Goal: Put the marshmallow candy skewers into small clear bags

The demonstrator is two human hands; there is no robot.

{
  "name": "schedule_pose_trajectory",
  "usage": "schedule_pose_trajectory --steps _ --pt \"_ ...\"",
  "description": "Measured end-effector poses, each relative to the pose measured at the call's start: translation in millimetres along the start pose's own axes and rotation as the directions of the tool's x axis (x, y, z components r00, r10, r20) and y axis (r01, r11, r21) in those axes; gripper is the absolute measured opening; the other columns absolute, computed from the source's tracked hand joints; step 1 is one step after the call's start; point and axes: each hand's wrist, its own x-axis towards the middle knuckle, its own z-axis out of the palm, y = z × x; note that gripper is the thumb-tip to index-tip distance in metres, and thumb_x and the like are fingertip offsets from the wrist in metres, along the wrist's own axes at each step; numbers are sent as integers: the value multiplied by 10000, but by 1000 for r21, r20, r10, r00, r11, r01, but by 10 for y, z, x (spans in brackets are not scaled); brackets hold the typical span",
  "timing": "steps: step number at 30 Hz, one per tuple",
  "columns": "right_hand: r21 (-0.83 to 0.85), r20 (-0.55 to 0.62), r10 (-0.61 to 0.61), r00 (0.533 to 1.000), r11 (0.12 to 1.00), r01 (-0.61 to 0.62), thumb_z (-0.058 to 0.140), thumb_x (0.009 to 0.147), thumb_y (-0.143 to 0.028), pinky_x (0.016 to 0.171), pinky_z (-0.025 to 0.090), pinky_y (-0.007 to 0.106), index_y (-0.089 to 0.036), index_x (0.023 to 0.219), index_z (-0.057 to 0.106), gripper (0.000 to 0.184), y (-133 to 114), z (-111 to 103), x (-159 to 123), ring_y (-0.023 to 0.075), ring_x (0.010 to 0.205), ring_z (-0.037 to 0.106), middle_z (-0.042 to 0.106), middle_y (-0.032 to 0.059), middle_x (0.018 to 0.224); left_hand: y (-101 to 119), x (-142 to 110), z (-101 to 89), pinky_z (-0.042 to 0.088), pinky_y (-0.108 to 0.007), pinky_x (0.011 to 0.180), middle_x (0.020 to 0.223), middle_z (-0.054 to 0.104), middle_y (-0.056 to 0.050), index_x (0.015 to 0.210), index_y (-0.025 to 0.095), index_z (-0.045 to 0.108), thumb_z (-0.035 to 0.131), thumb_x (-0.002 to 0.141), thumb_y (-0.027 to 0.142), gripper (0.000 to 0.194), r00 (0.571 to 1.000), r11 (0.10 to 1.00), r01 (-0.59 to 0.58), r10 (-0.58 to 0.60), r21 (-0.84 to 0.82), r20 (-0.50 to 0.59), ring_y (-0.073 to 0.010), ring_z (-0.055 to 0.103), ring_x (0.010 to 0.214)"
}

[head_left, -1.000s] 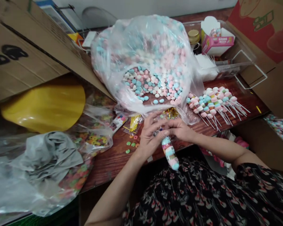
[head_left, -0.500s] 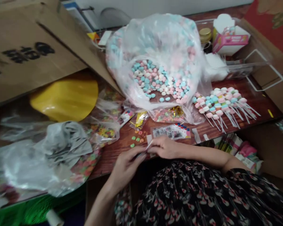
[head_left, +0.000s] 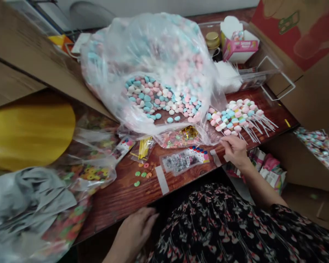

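Observation:
My left hand (head_left: 135,231) is below the front edge of the table, its fingers curled together; whatever it may hold is hidden. At the table's front right edge, my right hand (head_left: 235,150) has thumb and fingers pinched, just in front of a pile of pastel candies on white sticks (head_left: 238,115). I cannot make out anything between those fingertips. Between the hands lie a white strip (head_left: 162,180), a clear packet of small printed pieces (head_left: 181,160) and several loose ring-shaped candies (head_left: 144,174). A small packet of gold twist ties (head_left: 144,148) lies behind them.
A large clear bag of pastel candies (head_left: 159,47) stands open at the back. Bags of ring candies (head_left: 94,173) and grey cloth (head_left: 35,190) cover the left. A clear bin (head_left: 265,69) and cardboard boxes (head_left: 315,84) stand right. Below is a box of wrapped sticks (head_left: 319,146).
My hands, together at the table edge before, have come apart. The right has gone to the right beside the stick candies, the left has dropped lower. The view has turned right.

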Motion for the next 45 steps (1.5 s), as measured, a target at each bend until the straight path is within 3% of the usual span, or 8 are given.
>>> schedule_pose_trajectory --steps 4,8,12,19,30,35,39,45 --pt "-152 -277 138 951 971 -185 458 957 -303 797 507 300 -182 1053 681 272 230 -169 23 187 849 691 741 95 958 910 857 -146 535 -355 889 1075 689 -115 1081 175 661 531 865 203 254 826 855 -499 519 144 -220 -233 641 987" --pt "-329 -299 114 947 920 -214 488 949 -326 843 484 303 -168 1073 689 284 335 -257 -3 203 915 684 738 116 1011 1381 1389 -19 538 -402 740 1012 648 -153 1004 105 645 540 773 82 255 863 767 -432 505 475 -30 -293 599 927" --pt "-442 -312 99 945 865 -237 531 929 -344 837 453 301 -173 978 708 250 446 -398 -19 202 901 645 728 96 937 1265 1513 87 508 -353 667 877 635 -110 919 121 647 500 799 39 208 866 725 -388 498 569 -43 -258 589 825" --pt "-576 -244 188 952 761 -298 510 925 -314 796 407 300 -184 950 713 243 598 -603 195 213 896 600 707 90 933 888 1538 193 490 -350 776 913 673 -93 974 187 649 563 811 70 219 637 722 -499 681 480 -361 -226 604 867" --pt "-464 -262 144 954 848 -255 394 950 -235 755 434 305 -152 942 691 308 561 -549 156 208 856 624 704 109 894 1079 1504 174 448 -332 718 891 685 -73 897 194 693 523 912 196 170 788 893 -359 446 273 -425 -213 568 815" --pt "-608 214 -10 977 781 141 461 901 -208 642 339 279 -193 864 687 230 29 -1052 169 157 711 576 677 47 794 1010 1553 212 454 -308 710 791 664 -49 806 178 684 531 913 198 187 777 904 -425 384 33 -499 -180 567 772" --pt "-665 547 46 836 630 400 501 825 -147 594 241 310 -186 753 655 175 -418 -1303 357 148 631 519 632 46 697 954 1568 235 467 -305 732 791 666 -37 795 197 697 588 890 219 146 737 893 -451 376 6 -561 -172 581 773" --pt "-605 748 200 633 599 525 511 849 -103 551 189 301 -174 821 660 168 -527 -1110 460 143 564 528 677 63 745 932 1527 241 465 -310 730 860 686 -67 936 201 720 572 903 251 160 739 872 -398 489 284 -463 -201 596 798"
